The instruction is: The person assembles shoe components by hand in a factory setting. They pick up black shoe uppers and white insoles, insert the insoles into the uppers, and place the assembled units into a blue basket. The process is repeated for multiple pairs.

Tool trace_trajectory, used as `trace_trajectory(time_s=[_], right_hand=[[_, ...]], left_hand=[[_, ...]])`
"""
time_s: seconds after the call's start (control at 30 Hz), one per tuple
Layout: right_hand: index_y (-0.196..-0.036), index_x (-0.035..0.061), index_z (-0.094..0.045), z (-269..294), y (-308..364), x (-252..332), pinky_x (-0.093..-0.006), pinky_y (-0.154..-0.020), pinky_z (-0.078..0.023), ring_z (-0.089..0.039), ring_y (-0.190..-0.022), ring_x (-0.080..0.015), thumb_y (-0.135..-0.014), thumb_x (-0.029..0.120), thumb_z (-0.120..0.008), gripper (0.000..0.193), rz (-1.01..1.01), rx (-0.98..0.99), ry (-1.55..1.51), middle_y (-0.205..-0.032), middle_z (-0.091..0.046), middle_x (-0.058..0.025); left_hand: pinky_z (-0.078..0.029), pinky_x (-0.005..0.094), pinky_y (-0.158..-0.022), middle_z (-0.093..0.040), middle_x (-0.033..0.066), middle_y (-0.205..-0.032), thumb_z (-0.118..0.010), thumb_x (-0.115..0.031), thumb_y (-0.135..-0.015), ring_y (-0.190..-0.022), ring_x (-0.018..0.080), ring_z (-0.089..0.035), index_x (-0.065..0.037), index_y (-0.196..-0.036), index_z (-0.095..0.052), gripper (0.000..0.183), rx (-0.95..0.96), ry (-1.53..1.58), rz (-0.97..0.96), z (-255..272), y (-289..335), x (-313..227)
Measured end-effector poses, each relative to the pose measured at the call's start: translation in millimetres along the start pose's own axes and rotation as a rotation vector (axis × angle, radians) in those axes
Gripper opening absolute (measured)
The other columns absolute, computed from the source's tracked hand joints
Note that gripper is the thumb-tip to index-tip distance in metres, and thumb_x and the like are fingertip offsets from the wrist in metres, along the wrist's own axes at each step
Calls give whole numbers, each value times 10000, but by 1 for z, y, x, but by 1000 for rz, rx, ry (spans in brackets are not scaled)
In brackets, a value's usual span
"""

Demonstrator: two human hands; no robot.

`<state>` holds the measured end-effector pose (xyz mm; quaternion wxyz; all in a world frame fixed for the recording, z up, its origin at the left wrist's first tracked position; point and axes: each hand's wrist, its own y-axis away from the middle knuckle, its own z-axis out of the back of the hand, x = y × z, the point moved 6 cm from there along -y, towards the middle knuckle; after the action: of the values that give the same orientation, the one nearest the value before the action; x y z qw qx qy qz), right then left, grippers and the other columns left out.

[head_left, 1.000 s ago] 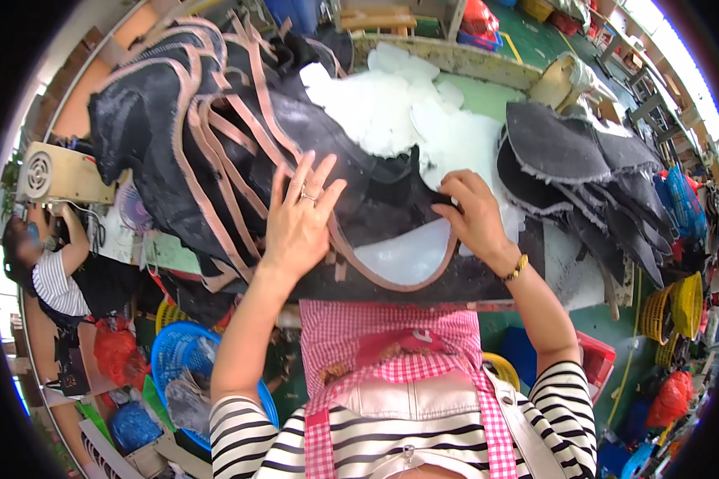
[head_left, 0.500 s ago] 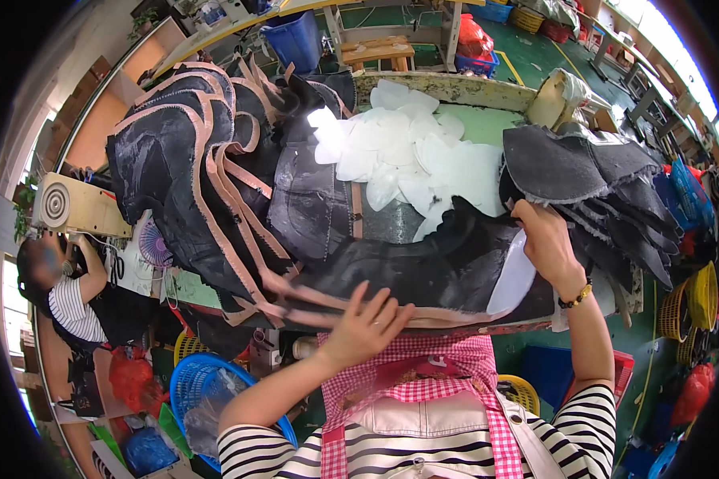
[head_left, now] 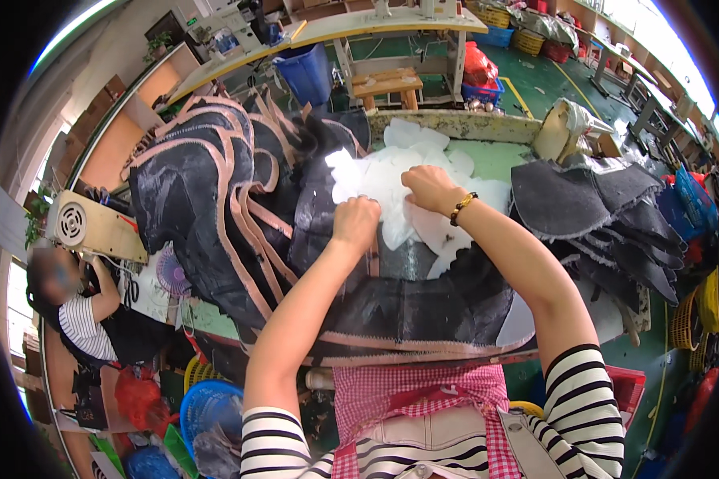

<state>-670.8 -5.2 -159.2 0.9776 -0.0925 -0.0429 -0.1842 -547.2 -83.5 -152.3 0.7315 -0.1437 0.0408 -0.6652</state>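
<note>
My left hand (head_left: 357,221) is closed at the lower left of a pile of thin white pieces (head_left: 407,140), fingers curled and their tips hidden. My right hand (head_left: 431,188) is also closed, over the middle of that pile; whether it pinches one of the pieces cannot be made out. In front of me lies a dark fabric piece (head_left: 423,307) with pink edging along its near side. At its right end sits a white patch (head_left: 516,322). Neither hand touches this dark piece.
A heap of dark, pink-edged pieces (head_left: 180,184) covers the left of the table. Dark grey cut pieces (head_left: 579,195) are stacked at the right. A blue basket (head_left: 204,407) stands below left. Another person (head_left: 84,323) sits by a cream machine (head_left: 96,226) at far left.
Both hands have left the dark piece and moved forward to the white pile. The left was spread on the pink edging, the right at the white patch; both are now closed. The view has shifted slightly.
</note>
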Motion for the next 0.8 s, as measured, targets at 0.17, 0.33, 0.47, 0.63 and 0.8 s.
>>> trace_trajectory(time_s=[0.17,0.33,0.47,0.63,0.8], right_hand=[[-784,20,-701,-15,-18,1,-406,-727,-548,-687,-825,-332,-686,220,-763,232,99,62,24,-853,-691,-189],[-780,-1,-698,-20,-7,-7,-417,-746,-545,-677,-857,-335,-715,125,-659,146,16,56,-39,-889,-687,-199],[-788,-2,-700,-22,11,9,-407,-782,-539,-661,-885,-336,-746,89,-599,142,50,38,-12,-894,-683,-193],[-816,-5,-669,-37,15,7,-407,-821,-520,-624,-972,-323,-752,183,-651,199,12,123,22,-948,-650,-161],[-991,-14,-611,-19,23,7,-423,-876,-500,-594,-1064,-336,-759,319,-700,415,-83,392,-82,-1024,-632,-158]], left_hand=[[-559,356,-653,-676,124,-765,-617,-43,-730,-719,248,-696,-43,-753,-669,57,-61,-96,-136,-16,-30,-4],[-542,333,-621,-691,103,-768,-595,-55,-755,-697,223,-697,-50,-787,-651,64,-96,-235,-309,-36,-62,9],[-541,361,-632,-671,115,-761,-570,-26,-752,-743,245,-694,-51,-784,-626,69,99,-220,-513,-54,-65,15],[-550,403,-677,-656,137,-798,-534,-12,-776,-774,310,-673,-53,-784,-595,74,-45,100,-340,-38,-82,31],[-548,393,-694,-665,142,-825,-543,-23,-800,-790,306,-673,-50,-865,-640,120,-229,102,-242,-12,-86,25]])
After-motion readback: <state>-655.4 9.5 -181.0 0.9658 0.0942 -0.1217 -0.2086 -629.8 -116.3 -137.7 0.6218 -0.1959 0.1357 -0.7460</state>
